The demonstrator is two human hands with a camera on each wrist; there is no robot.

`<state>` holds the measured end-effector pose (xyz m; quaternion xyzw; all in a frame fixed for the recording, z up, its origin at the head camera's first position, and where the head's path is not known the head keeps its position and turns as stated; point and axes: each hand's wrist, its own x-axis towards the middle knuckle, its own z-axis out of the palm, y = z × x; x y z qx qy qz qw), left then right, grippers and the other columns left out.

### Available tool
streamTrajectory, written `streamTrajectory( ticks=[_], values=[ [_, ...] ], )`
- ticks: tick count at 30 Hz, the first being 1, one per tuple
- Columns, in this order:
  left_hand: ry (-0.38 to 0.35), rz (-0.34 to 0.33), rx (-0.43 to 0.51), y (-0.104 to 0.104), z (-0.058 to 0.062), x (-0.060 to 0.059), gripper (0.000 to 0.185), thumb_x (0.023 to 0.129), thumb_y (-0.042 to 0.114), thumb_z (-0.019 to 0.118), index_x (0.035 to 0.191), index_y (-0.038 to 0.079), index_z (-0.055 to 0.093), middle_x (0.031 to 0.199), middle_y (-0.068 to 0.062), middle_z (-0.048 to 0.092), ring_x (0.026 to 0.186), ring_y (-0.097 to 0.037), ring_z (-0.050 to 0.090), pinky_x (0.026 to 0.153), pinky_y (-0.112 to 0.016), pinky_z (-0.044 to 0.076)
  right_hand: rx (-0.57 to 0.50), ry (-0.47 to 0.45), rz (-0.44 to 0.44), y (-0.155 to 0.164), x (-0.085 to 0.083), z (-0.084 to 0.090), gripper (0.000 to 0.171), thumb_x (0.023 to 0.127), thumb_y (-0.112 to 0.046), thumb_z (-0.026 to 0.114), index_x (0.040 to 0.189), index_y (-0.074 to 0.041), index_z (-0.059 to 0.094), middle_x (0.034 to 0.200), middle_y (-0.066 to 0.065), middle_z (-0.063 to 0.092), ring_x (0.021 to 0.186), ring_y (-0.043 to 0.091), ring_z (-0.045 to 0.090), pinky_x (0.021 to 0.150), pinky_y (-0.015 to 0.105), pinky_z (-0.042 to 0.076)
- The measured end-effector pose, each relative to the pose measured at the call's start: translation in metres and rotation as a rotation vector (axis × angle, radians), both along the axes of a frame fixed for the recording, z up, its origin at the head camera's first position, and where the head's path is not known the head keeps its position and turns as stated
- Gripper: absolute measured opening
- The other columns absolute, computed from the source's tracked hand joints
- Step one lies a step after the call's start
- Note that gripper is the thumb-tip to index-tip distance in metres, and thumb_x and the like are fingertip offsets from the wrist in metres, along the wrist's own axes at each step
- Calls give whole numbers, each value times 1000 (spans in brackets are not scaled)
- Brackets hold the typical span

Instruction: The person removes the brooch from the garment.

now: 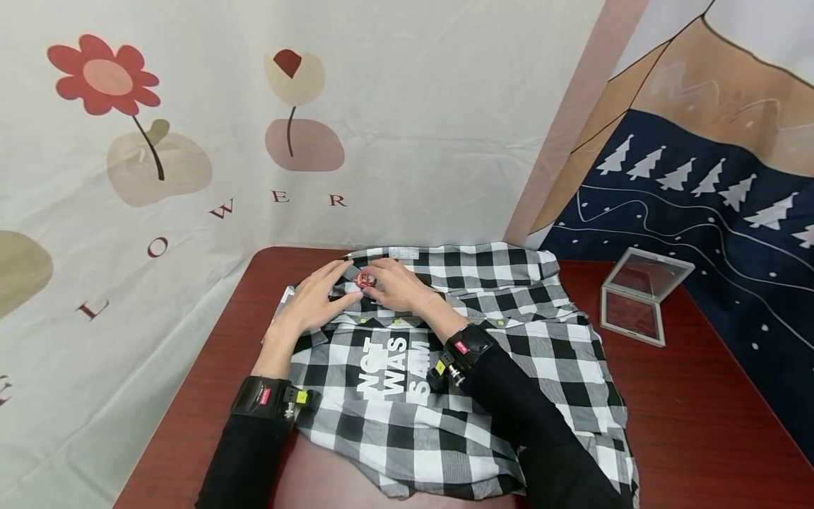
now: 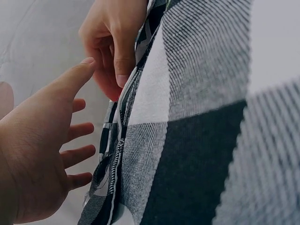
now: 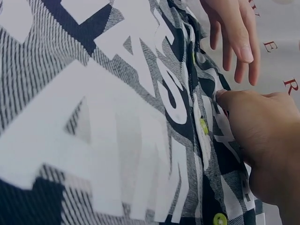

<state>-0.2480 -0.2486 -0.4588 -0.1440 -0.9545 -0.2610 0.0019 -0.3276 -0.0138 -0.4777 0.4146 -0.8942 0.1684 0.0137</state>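
Shirt (image 1: 458,367) covers a red-brown table (image 1: 699,424) by printed wall cloths (image 1: 191,141), both hands' fingers lying loosely apart.

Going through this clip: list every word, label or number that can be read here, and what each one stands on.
"NOT WAS SAM": white print on the checked shirt, read sideways in the head view.
"L O W E R": scattered red letters on the flower backdrop; any start of the word is out of view.
White neck label on the shirt: too small to read.
Red tags on both wristbands: too small to read.
Small round red badge between the hands: blurred.
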Motion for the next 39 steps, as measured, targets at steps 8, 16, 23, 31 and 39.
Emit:
streamTrajectory(
  ticks=[8,16,23,31,39],
  values=[
    [4,-7,3,0,0,0,83,113,53,65,180,16,32,186,-21,29,172,-48,29,135,-76,30,3,25,2,-3,-1,-4,43,116,-30,68,153,-9,69,162,19,65,158,37,56,136,52,43],
    [0,-11,-3,1,2,-1,82,114,52,65,180,14,32,186,-20,29,173,-48,29,136,-76,29,-10,45,-14,-4,-1,-5,39,115,-31,69,148,-10,73,157,16,68,154,35,59,132,50,47],
    [23,-20,41,3,5,0,80,114,51,66,179,16,36,185,-19,33,172,-46,32,134,-75,32,-44,40,-1,-3,-1,-6,37,115,-28,69,146,-9,74,155,16,70,151,35,60,130,50,49],
    [125,-35,127,8,10,-3,70,114,42,69,173,13,47,178,-19,45,166,-44,43,131,-72,40,-158,5,28,-1,-2,-6,35,116,-29,68,144,-10,76,146,11,75,140,30,68,123,47,53],
    [242,-34,180,12,9,-5,55,115,30,69,164,8,59,168,-23,57,156,-45,56,125,-68,49,-304,-81,-10,5,0,-3,34,113,-28,72,143,-10,77,143,10,78,128,28,74,111,46,60]
  ],
)
